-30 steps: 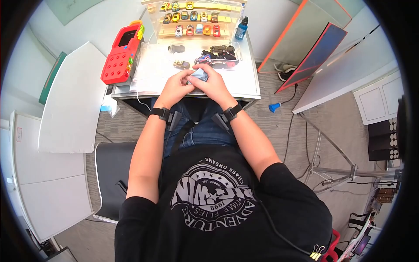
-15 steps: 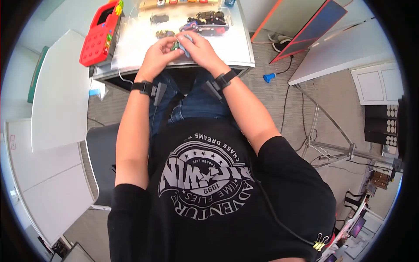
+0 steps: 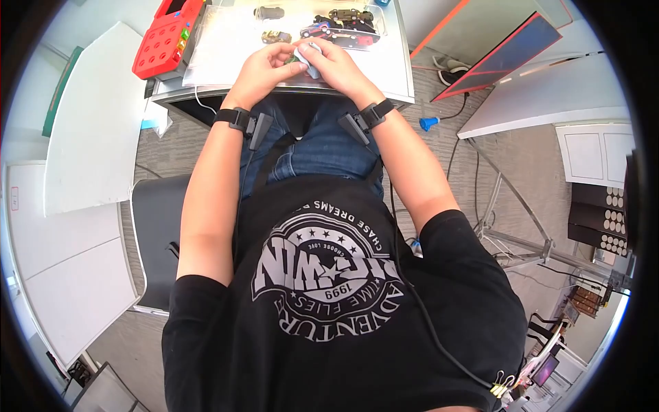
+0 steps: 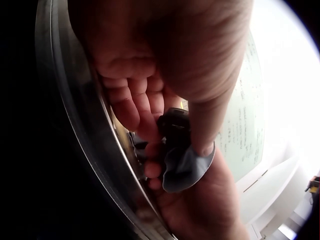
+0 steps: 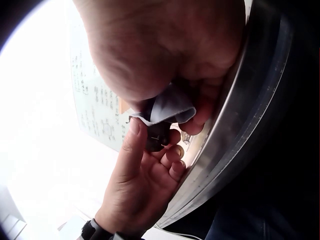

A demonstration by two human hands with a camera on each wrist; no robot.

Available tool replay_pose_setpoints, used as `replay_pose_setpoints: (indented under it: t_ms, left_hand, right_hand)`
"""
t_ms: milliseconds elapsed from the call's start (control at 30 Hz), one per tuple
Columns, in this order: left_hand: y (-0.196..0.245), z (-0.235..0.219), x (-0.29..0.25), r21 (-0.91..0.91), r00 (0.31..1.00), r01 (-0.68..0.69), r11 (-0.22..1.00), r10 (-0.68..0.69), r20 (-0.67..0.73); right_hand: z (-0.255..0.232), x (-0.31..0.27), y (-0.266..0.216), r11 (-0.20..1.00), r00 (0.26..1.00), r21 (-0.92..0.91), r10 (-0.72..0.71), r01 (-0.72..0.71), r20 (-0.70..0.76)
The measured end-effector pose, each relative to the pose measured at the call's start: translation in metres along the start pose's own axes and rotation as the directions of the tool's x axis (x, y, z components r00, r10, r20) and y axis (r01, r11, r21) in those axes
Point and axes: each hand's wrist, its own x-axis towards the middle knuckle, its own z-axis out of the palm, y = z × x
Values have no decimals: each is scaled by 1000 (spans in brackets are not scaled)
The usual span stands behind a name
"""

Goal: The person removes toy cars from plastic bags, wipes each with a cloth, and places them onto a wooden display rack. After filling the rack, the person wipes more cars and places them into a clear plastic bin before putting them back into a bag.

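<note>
Over the table's front edge both hands meet around a small toy car. My left hand (image 3: 263, 72) grips the car (image 5: 157, 137), which looks green in the head view and dark in the wrist views. A grey-blue cloth (image 3: 312, 60) is pinched in my right hand (image 3: 338, 67) and lies against the car. In the left wrist view the left thumb presses at the edge of the cloth (image 4: 187, 170), beside the car (image 4: 176, 122). Fingers and cloth hide part of the car. Just beyond the hands stands an olive-yellow toy car (image 3: 276, 36).
A clear tray (image 3: 379, 42) with several dark toy cars stands behind the right hand. Farther back on the white table (image 3: 220, 58) is a grey car (image 3: 268, 12). A red toy case (image 3: 159, 49) sits at the left. A white cable (image 3: 200, 103) hangs over the front edge.
The head view has shifted, so the rack of toy cars has gone out of frame. Both hands stay together; the car, mostly covered by cloth before, shows some green between the fingers.
</note>
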Motion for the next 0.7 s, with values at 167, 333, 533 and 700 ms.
replay_pose_setpoints:
  t_ms: [167,333,533,700]
  left_hand:
    - [0,1,0,-40,999,-25,999,27,28]
    - [-8,-4,4,-130,997,-47,990,55,56]
    - [-15,-3,5,-65,997,-81,995,81,9]
    - [-7,-3,3,1,1000,-20,1000,20,-4]
  right_hand:
    - [-5,-4,-14,988,998,-143,54,-51,20]
    - [1,-7,-14,986,997,-157,-66,60,-32]
    - [3,-7,-4,992,998,-121,-48,42,-41]
    - [7,-8,0,997,992,-81,-29,19,-126]
